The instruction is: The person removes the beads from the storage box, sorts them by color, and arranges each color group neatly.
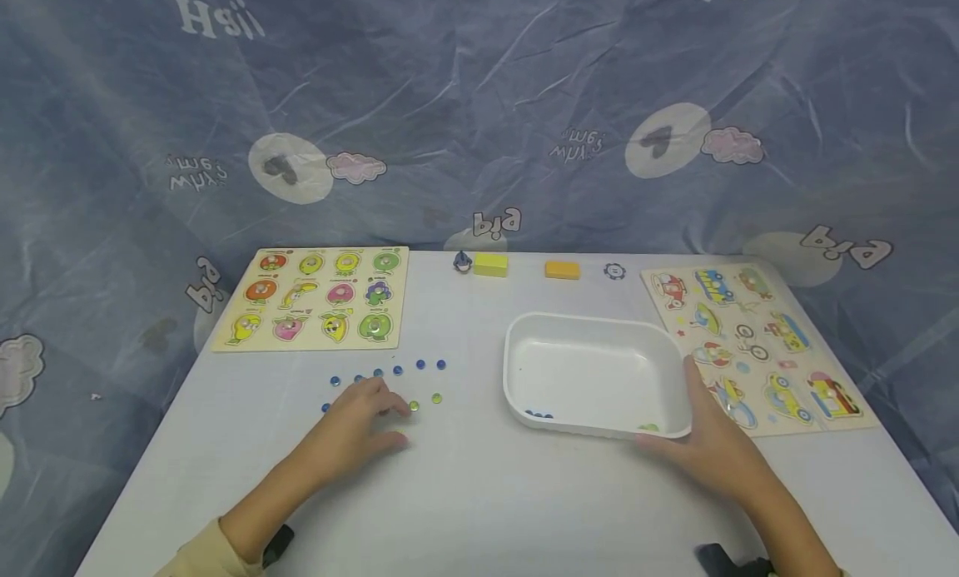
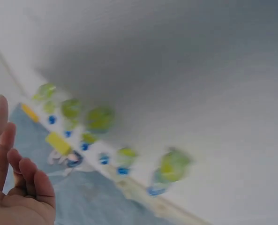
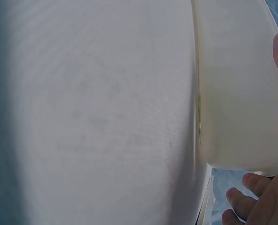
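In the head view my left hand (image 1: 350, 431) hovers low over small round glass gems, palm down with fingers bent and thumb apart. Its fingertips are close to a green gem (image 1: 414, 405); the left wrist view (image 2: 24, 187) shows nothing between finger and thumb. Blue gems (image 1: 420, 365) form a row beyond the hand, and another green gem (image 1: 437, 398) lies to its right. My right hand (image 1: 715, 444) holds the right end of a white tray (image 1: 592, 373), thumb at the near side. Inside it are a few blue gems (image 1: 539, 415) and green ones (image 1: 648, 427).
A fruit puzzle board (image 1: 310, 298) lies back left and a vehicle puzzle board (image 1: 757, 344) at right, beside the tray. Along the back edge sit a penguin figure (image 1: 462, 262), a yellow block (image 1: 490, 265), an orange block (image 1: 562, 270) and a patterned round disc (image 1: 614, 271).
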Tool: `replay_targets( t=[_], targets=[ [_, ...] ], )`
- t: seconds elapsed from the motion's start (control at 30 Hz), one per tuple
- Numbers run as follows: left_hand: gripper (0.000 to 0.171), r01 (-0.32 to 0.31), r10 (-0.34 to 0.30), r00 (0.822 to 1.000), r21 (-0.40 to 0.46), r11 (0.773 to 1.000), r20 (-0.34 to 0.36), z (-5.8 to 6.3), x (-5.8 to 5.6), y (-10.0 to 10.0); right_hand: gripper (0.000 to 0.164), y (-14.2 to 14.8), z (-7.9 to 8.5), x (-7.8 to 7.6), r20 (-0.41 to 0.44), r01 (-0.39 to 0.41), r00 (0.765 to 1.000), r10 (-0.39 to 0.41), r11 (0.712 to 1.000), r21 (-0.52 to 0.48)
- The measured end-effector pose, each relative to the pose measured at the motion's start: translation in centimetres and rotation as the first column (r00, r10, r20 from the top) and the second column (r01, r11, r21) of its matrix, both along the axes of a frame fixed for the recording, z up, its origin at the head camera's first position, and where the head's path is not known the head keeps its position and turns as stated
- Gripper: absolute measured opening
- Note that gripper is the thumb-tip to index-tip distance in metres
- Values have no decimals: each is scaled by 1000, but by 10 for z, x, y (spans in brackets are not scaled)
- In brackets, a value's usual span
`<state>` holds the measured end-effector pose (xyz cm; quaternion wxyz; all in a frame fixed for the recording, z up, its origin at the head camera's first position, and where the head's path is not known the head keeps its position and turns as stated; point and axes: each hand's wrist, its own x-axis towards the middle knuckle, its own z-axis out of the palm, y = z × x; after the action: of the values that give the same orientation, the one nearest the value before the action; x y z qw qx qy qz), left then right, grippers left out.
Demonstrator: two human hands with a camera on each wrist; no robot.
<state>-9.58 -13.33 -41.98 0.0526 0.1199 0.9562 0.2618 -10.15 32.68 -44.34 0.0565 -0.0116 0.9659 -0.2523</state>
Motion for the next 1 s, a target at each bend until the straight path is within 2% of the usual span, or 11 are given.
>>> replay_targets(
  t=[0.1, 0.2, 0.3, 0.4, 0.5, 0.6, 0.67, 0.9, 1.0],
  targets=[
    [28, 44, -41, 998, 61, 997, -41, 18, 4, 16, 130, 0, 0, 0, -6, -9, 1000, 9, 1000, -4],
    [28, 122, -116, 991, 96, 988, -66, 39, 10, 40, 130, 0, -1, 0, -11, -10, 1000, 10, 1000, -2],
    [28, 227, -216, 972, 134, 965, -93, 55, 15, 68, 131, -1, -2, 0, -5, -9, 1000, 9, 1000, -2],
    [27, 328, -305, 941, 171, 929, -147, 62, 15, 97, 131, -1, -2, 0, 3, -6, 1000, 6, 1000, 5],
    [25, 405, -366, 905, 177, 897, -215, 59, 8, 126, 131, -2, -1, 1, -3, -4, 1000, 4, 1000, 10],
    [24, 432, -390, 887, 148, 890, -248, 53, -5, 153, 131, -2, -2, 0, -16, -11, 1000, 11, 1000, 8],
    [24, 434, -398, 885, 120, 893, -242, 48, -15, 169, 131, -2, -2, 0, -29, -16, 999, 16, 1000, 8],
    [24, 432, -424, 892, 19, 902, -154, 25, -54, 213, 130, -1, -2, 0, -32, -20, 999, 21, 1000, 10],
    [24, 427, -425, 902, 13, 904, -80, 18, -66, 226, 129, -2, 0, 0, -34, -22, 999, 22, 1000, 4]
  ],
)
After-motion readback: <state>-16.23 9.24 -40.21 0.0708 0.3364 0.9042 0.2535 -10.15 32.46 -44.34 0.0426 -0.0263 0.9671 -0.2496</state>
